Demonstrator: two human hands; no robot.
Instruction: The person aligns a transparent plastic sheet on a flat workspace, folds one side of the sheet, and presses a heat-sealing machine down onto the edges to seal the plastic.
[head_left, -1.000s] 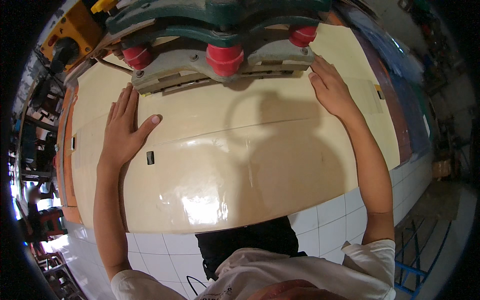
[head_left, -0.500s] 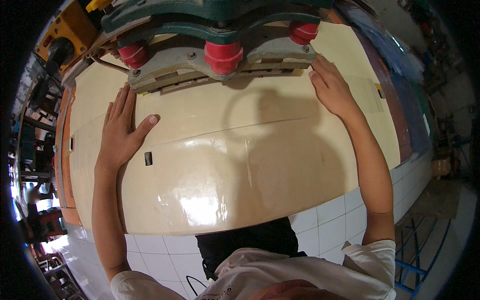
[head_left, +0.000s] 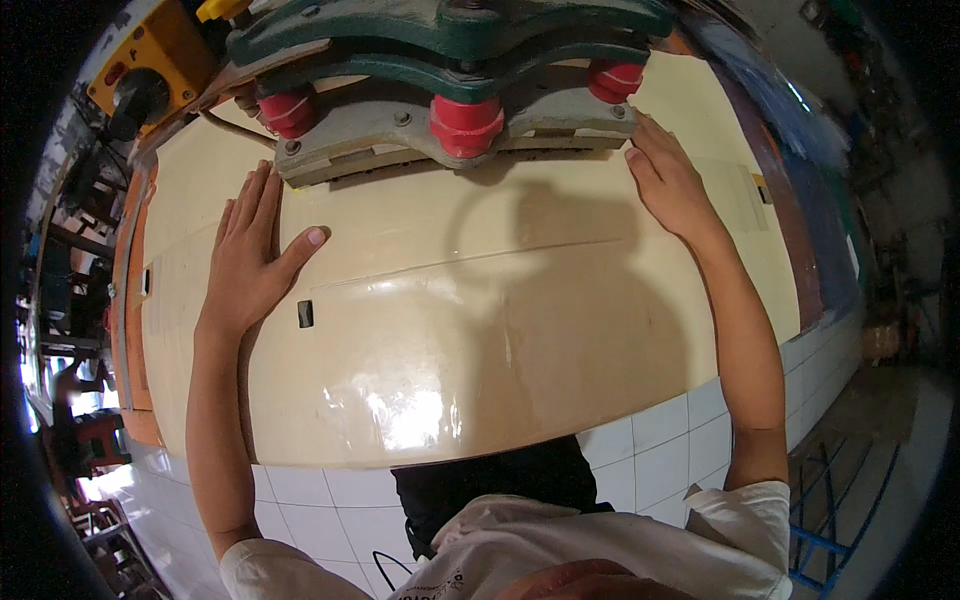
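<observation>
A pale cream sheet covers the table in front of me. My left hand lies flat on its left side, thumb spread out and fingertips beside the left end of a grey metal press bar. My right hand rests near the bar's right end, fingers stretched forward and close together, thumb apart. Nothing is held in either hand. The bar hangs below a green press frame and sits close over the sheet; whether it touches, I cannot tell. Red fittings join bar and frame.
A small black piece lies near my left wrist. At the upper left stands a yellow control box with a black knob. Clear plastic sheeting is heaped at the right. White floor tiles and blue metal bars lie beyond the table.
The press bar and its frame appear slightly lower and farther right in the picture. The view has shifted a little; both hands remain flat at the bar's ends.
</observation>
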